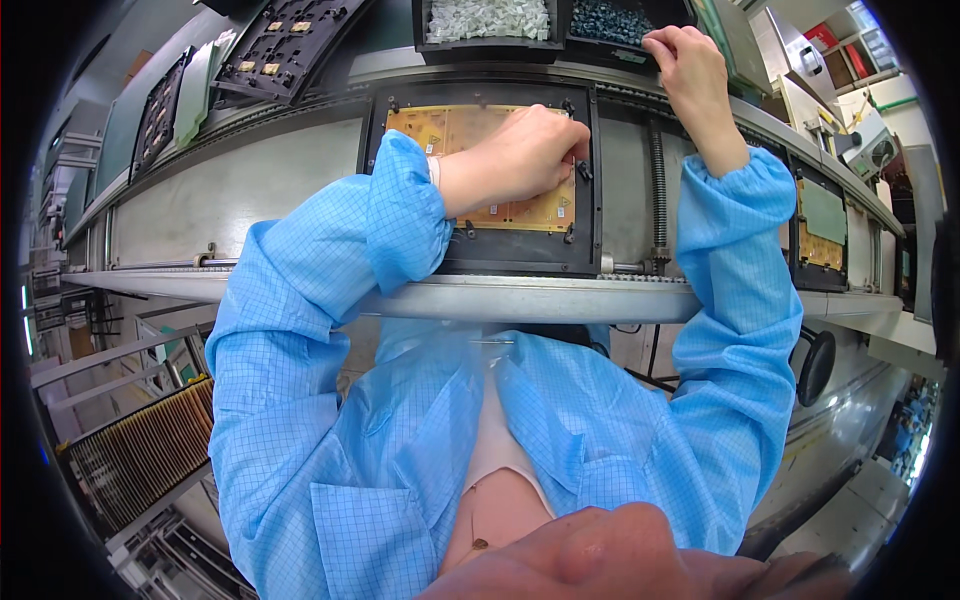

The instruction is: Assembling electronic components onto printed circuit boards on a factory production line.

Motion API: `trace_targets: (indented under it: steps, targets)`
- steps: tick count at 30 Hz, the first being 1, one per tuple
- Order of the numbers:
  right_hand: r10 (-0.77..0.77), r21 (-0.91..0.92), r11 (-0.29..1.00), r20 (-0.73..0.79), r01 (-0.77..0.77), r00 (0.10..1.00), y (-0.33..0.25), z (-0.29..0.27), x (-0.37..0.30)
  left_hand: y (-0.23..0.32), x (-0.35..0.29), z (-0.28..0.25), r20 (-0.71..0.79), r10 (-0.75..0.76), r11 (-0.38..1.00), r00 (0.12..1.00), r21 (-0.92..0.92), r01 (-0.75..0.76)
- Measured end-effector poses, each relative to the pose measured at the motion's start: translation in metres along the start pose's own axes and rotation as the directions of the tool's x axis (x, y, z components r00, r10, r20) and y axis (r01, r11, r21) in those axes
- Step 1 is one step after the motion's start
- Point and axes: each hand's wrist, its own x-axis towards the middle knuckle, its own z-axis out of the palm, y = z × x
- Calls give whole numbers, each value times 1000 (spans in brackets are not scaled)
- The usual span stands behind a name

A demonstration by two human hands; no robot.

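Observation:
An amber circuit board point(418, 124) lies in a black carrier frame point(520, 254) on the conveyor in front of me. My left hand point(525, 150) is over the board's right part, its fingers curled together at the right edge. Small dark parts show by its fingertips, but what it grips, if anything, is hidden. Up at the right, my right hand point(690, 75) is beside a black bin of small dark blue components point(608, 20). Its thumb and fingertips are pinched at the bin's right side, and anything between them is too small to make out.
Left of that bin stands another with white components point(488, 20). Black trays point(290, 45) lean at the upper left. A metal rail point(480, 296) runs along the near side. Further right on the line sits a second carrier point(822, 225). A slotted rack point(140, 450) stands lower left.

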Motion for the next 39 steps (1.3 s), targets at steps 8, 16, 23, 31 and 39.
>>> trace_targets:
  steps: [8,16,23,31,39]
  targets:
    - [93,264,959,41,-101,995,-30,-31,-19,6,3,-17,47,-35,990,998,140,28]
    - [267,602,643,402,-473,876,-49,-67,-70,-8,1,-11,-85,39,999,996,-8,-40]
    - [257,668,149,685,-729,681,-59,-77,-110,-90,43,-63,-530,193,860,825,496,117]
    - [224,594,126,763,-795,606,-71,-73,-126,-84,66,-65,-347,1,697,938,673,249]
    - [250,562,14,799,-827,547,-79,-59,-134,-100,76,-57,-436,233,691,869,703,168]
